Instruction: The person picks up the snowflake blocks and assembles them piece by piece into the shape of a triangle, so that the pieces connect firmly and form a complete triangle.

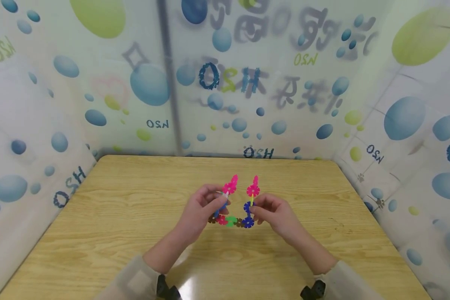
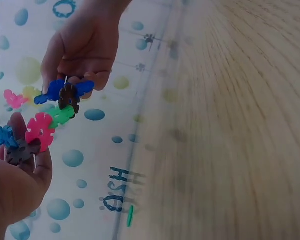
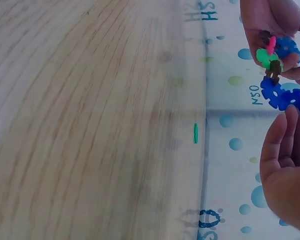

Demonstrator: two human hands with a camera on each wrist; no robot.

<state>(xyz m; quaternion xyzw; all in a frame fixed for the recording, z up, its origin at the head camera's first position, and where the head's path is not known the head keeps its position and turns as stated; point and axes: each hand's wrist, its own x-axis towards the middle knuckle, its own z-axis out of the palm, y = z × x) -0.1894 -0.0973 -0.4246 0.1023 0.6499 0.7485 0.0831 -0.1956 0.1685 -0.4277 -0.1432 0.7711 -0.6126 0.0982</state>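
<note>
- A wooden table (image 1: pixel 108 216) was seen from the head view, enclosed on three sides by a white curtain (image 1: pixel 60 83) printed with blue and green bubbles and letters.
- The left hand (image 1: pixel 200 212) was held above the middle of the table, its fingers curled round the left end of a chain of snowflake pieces (image 1: pixel 232 221); the hand was therefore clamped on the chain rather than spread.
- In the left wrist view, a brown piece (image 2: pixel 20 151) and a pink piece (image 2: pixel 39 131) were pressed against the fingertips of that hand, with a light blue piece just beside them.
- The chain was held in the air between the two hands, slightly above the tabletop, in a U shape: a pink piece (image 1: pixel 230 185) rose at the left end, a green piece (image 1: pixel 231 221) sat at the bottom, dark blue pieces (image 1: pixel 248 221) were joined at the lower right, and another pink piece (image 1: pixel 253 188) rose at the right end.
- The right hand (image 1: pixel 275 214) was closed in a pinch on the right arm of the chain, near the dark blue pieces.
- In the right wrist view, the dark blue pieces were seen just beyond the fingers of the right hand.
- A small green piece (image 3: pixel 195 133) was seen standing on edge at the far edge of the table, well apart from both hands.
</note>
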